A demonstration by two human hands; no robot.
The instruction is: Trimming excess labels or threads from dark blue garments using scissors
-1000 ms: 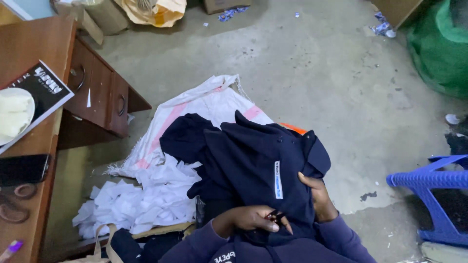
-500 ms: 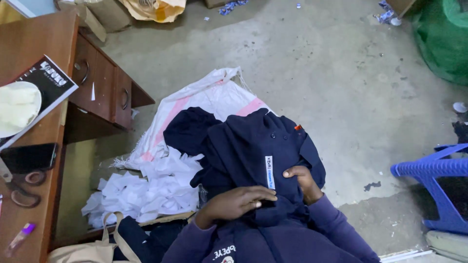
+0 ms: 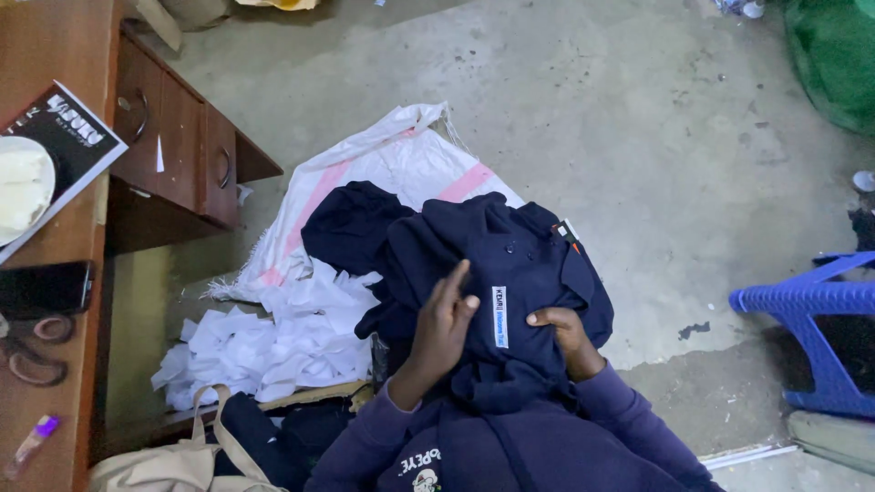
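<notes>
Fingers (image 3: 453,290) of left hand (image 3: 444,323) spread flat, right hand (image 3: 563,333) gripping rumpled navy polo shirt (image 3: 510,264), white label (image 3: 500,316) showing.

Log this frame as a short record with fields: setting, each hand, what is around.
setting: concrete floor, wooden desk at left
left hand: flat on a dark navy shirt, fingers extended
right hand: grips the same shirt beside its white label
under shirt: white sack with pink stripes
nearby: pile of white paper scraps, blue plastic stool
</notes>
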